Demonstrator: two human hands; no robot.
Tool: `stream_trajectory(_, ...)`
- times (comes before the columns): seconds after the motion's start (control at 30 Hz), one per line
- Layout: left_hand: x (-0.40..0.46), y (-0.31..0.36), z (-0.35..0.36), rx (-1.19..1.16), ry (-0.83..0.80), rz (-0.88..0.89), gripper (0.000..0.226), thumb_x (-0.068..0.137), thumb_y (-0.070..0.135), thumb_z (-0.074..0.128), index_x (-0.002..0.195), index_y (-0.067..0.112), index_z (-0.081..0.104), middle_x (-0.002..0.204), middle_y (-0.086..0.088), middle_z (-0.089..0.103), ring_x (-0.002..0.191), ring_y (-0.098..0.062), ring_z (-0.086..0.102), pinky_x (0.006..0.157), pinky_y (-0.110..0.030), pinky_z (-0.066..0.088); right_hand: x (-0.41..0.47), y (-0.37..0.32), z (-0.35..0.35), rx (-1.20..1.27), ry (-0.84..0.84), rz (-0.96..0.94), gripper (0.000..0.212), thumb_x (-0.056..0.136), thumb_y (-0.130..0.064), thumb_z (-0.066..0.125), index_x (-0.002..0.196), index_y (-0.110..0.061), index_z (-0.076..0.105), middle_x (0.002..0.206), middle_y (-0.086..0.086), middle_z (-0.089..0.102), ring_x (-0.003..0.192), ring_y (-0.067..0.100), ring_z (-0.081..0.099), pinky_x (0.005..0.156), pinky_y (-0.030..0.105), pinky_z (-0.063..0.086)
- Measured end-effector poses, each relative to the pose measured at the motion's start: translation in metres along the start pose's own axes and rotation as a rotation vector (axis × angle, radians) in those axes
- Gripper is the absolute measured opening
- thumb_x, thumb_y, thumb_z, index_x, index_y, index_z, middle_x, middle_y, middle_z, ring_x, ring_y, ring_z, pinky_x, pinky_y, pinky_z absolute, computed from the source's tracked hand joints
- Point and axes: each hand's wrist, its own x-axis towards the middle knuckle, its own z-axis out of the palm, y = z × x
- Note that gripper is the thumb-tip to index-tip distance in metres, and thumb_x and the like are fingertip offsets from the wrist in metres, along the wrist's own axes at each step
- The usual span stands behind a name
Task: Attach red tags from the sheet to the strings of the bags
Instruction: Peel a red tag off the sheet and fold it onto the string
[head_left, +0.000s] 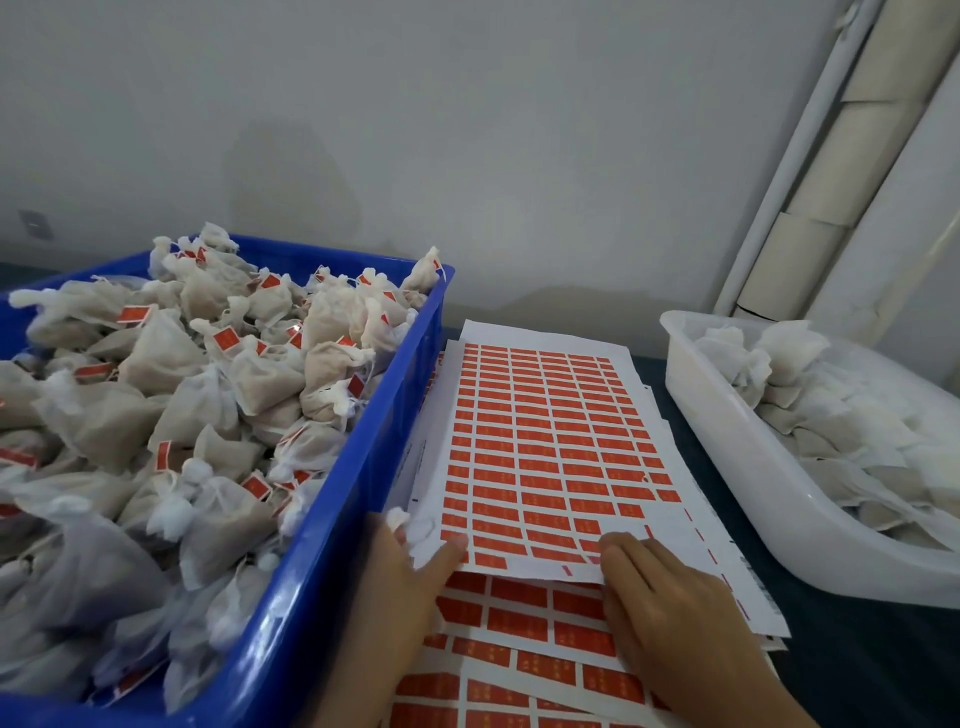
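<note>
I see the left hand (410, 566) at lower centre pinching a white bag (410, 525) against the tag sheet (550, 441); the right hand (670, 597) presses flat, fingers together, on the sheet's lower edge. Tagged bags fill the blue crate (363, 467) at left.

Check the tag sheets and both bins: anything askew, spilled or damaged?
The top tag sheet lies skewed on the sheets below, its left edge against the blue crate. One bag perches on the crate's far rim and could tip out. Nothing looks spilled or torn.
</note>
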Motion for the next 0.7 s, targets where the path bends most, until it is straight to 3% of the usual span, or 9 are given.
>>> stream_trajectory(0.07,0.004,0.0,0.0,0.027,-0.013,-0.03,0.064,0.08,0.029,0.069,0.131,0.015,0.034,0.098,0.005,0.051,0.074,-0.005,0.052,0.062,-0.019,0.044,0.002,-0.007,-0.002,0.045,-0.006,0.032,0.05,0.094,-0.045,0.033,0.085,-0.016,0.072,0.083,-0.005,0.073,0.064,0.009,0.069,0.055,0.024,0.056)
stream_trajectory(0.13,0.008,-0.003,-0.001,0.016,-0.033,-0.019,0.075,0.077,0.031,0.071,0.136,0.019,0.028,0.115,0.0,0.051,0.078,-0.004,0.05,0.063,-0.019,0.043,0.006,-0.011,-0.004,0.143,-0.103,0.033,0.04,0.091,-0.048,0.036,0.09,-0.025,0.068,0.089,-0.014,0.07,0.07,0.003,0.067,0.061,0.018,0.056)
stream_trajectory(0.23,0.011,-0.008,-0.002,-0.059,-0.039,-0.042,0.078,0.077,0.029,0.071,0.139,0.022,0.025,0.13,-0.004,0.05,0.068,-0.003,0.051,0.057,-0.016,0.043,0.015,-0.019,-0.004,0.366,-0.214,0.117,0.022,0.08,-0.066,0.042,0.096,-0.05,0.043,0.102,-0.045,0.044,0.09,-0.017,0.05,0.08,0.0,0.035)
stream_trajectory(0.27,0.01,-0.008,-0.002,-0.089,-0.038,-0.06,0.077,0.077,0.029,0.07,0.139,0.021,0.024,0.129,-0.004,0.051,0.065,-0.003,0.05,0.053,-0.014,0.043,0.017,-0.021,-0.001,0.445,-0.231,0.177,0.027,0.074,-0.071,0.039,0.094,-0.054,0.038,0.1,-0.049,0.037,0.094,-0.02,0.044,0.079,-0.002,0.03)
stream_trajectory(0.37,0.011,-0.012,-0.003,-0.174,-0.076,-0.066,0.075,0.08,0.026,0.067,0.141,0.019,0.023,0.11,-0.001,0.057,0.063,-0.002,0.05,0.045,-0.012,0.042,0.027,-0.031,0.005,0.634,-0.184,0.282,0.029,0.068,-0.068,0.048,0.094,-0.058,0.039,0.1,-0.047,0.042,0.099,-0.016,0.045,0.079,0.001,0.033)
stream_trajectory(0.43,0.01,-0.014,-0.004,-0.222,-0.109,-0.03,0.069,0.082,0.025,0.065,0.139,0.02,0.027,0.089,0.006,0.056,0.065,-0.004,0.055,0.046,-0.014,0.043,0.033,-0.039,0.008,0.665,-0.137,0.271,0.022,0.073,-0.061,0.055,0.091,-0.06,0.041,0.1,-0.045,0.043,0.1,-0.016,0.044,0.082,0.004,0.033)
stream_trajectory(0.57,0.007,-0.019,-0.007,-0.315,-0.121,-0.054,0.041,0.088,0.029,0.057,0.126,0.024,0.042,0.087,-0.001,0.063,0.07,-0.015,0.065,0.054,-0.025,0.046,0.04,-0.053,0.012,0.623,-0.08,0.229,0.015,0.071,-0.065,0.044,0.082,-0.056,0.039,0.093,-0.043,0.04,0.099,-0.018,0.042,0.08,-0.001,0.031)
stream_trajectory(0.63,0.004,-0.021,-0.007,-0.367,-0.126,-0.053,0.019,0.089,0.025,0.055,0.108,0.027,0.05,0.079,0.002,0.064,0.062,-0.014,0.066,0.049,-0.024,0.047,0.044,-0.06,0.015,0.618,-0.049,0.239,0.014,0.074,-0.062,0.047,0.081,-0.053,0.04,0.089,-0.042,0.039,0.097,-0.017,0.043,0.075,-0.003,0.032)
stream_trajectory(0.7,0.0,-0.021,-0.006,-0.388,-0.119,0.003,0.012,0.09,0.02,0.054,0.099,0.027,0.051,0.081,0.004,0.065,0.063,-0.011,0.067,0.049,-0.021,0.049,0.046,-0.066,0.017,0.601,-0.023,0.236,0.015,0.077,-0.057,0.053,0.084,-0.049,0.042,0.087,-0.04,0.04,0.091,-0.013,0.047,0.077,-0.001,0.034)
